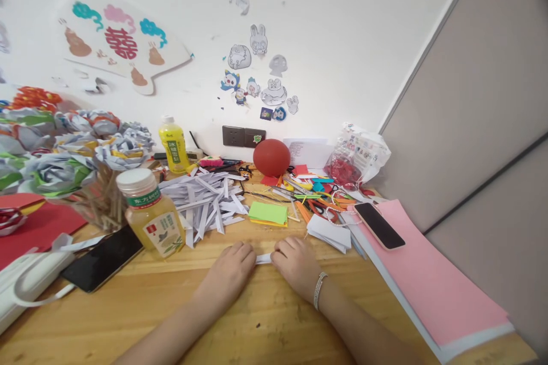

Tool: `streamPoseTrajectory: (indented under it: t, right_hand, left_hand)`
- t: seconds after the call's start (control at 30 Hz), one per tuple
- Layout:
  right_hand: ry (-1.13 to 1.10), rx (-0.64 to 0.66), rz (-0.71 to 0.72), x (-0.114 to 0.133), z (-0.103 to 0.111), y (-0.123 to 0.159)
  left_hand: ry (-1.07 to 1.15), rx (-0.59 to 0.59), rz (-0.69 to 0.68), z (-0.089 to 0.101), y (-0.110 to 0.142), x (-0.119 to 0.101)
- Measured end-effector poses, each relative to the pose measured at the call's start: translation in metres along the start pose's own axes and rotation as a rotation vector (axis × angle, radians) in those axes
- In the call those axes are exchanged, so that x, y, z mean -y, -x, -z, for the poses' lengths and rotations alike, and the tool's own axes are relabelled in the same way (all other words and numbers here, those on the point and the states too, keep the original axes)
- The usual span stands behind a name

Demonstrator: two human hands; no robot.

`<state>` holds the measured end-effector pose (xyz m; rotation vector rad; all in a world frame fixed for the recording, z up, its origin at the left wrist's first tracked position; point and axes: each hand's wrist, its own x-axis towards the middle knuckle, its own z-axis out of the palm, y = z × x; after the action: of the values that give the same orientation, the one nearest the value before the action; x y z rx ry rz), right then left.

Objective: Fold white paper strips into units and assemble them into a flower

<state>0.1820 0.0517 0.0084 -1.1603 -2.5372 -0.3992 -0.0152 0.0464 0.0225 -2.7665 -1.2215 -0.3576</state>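
Between my two hands a narrow strip of white paper (263, 259) lies on or just above the wooden table. My left hand (234, 265) has its fingers closed on the strip's left end. At the right end, my right hand (295, 262), with a beaded bracelet (319, 291) at the wrist, is closed on it too; the fingertips are partly hidden. Beyond the hands sits a pad of green and yellow paper slips (269, 213). A stack of white paper pieces (329, 232) is right of my right hand, and a heap of folded white strips (205, 199) lies behind my left.
A juice bottle (149, 214) and a black phone (103, 259) stand and lie at left, near paper flowers (60, 174) on sticks. Farther back are a yellow bottle (173, 145) and a red balloon (271, 158). Pink paper (445, 285) with another phone (379, 226) is at right.
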Motion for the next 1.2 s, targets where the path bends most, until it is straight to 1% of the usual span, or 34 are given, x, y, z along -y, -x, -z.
streamPoseTrajectory:
  t: [0.13, 0.27, 0.43, 0.63, 0.7, 0.77, 0.87, 0.93, 1.0, 1.2]
  right_hand:
    - [-0.103, 0.062, -0.092, 0.0, 0.002, -0.002]
    - [-0.207, 0.113, -0.092, -0.001, 0.004, -0.003]
    - [-0.265, 0.101, -0.145, -0.001, 0.002, -0.004]
    - [-0.245, 0.087, -0.143, 0.002, 0.003, -0.002]
    - [-0.296, 0.07, -0.198, 0.003, 0.002, -0.002]
    - [-0.349, 0.052, -0.287, 0.002, 0.0, -0.002]
    - [-0.373, 0.048, -0.418, 0.0, -0.003, -0.004]
    - [-0.383, 0.051, -0.466, -0.002, -0.006, -0.004]
    - [-0.399, 0.057, -0.472, -0.002, -0.006, -0.004]
    - [-0.42, 0.087, -0.384, 0.0, -0.003, -0.004]
  left_hand:
    - [0.012, -0.02, 0.031, -0.001, -0.002, 0.0]
    - [0.049, -0.005, 0.037, -0.001, -0.004, 0.0]
    - [0.078, -0.006, 0.072, 0.002, -0.006, -0.001]
    - [0.124, -0.01, 0.12, 0.002, -0.004, -0.003]
    - [0.142, -0.012, 0.175, 0.002, -0.004, -0.004]
    - [0.161, 0.001, 0.243, 0.002, -0.005, -0.004]
    - [0.16, 0.038, 0.352, 0.003, -0.007, -0.004]
    - [0.156, 0.047, 0.415, 0.003, -0.008, -0.003]
    - [0.173, 0.044, 0.431, 0.004, -0.008, -0.002]
    - [0.222, 0.004, 0.356, 0.001, -0.006, 0.0]
